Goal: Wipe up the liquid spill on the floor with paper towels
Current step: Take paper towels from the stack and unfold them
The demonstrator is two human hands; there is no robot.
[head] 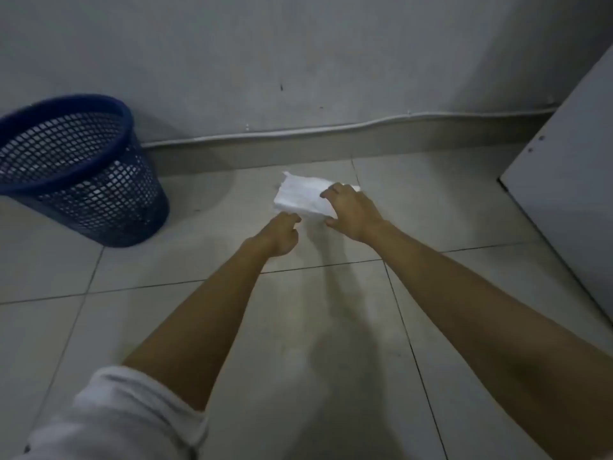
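Observation:
A white wad of paper towels lies on the tiled floor near the back wall. My right hand rests on its right part with fingers spread over it and thumb at its near edge. My left hand sits at the towel's near left corner, fingers curled, touching or pinching its edge; the exact grip is hidden. A faint darker wet sheen shows on the tiles left of the towel; its outline is unclear.
A dark blue mesh waste basket stands at the left against the wall. A grey cabinet panel rises at the right. A skirting with a white cable runs along the wall. A white sleeve fills the lower left.

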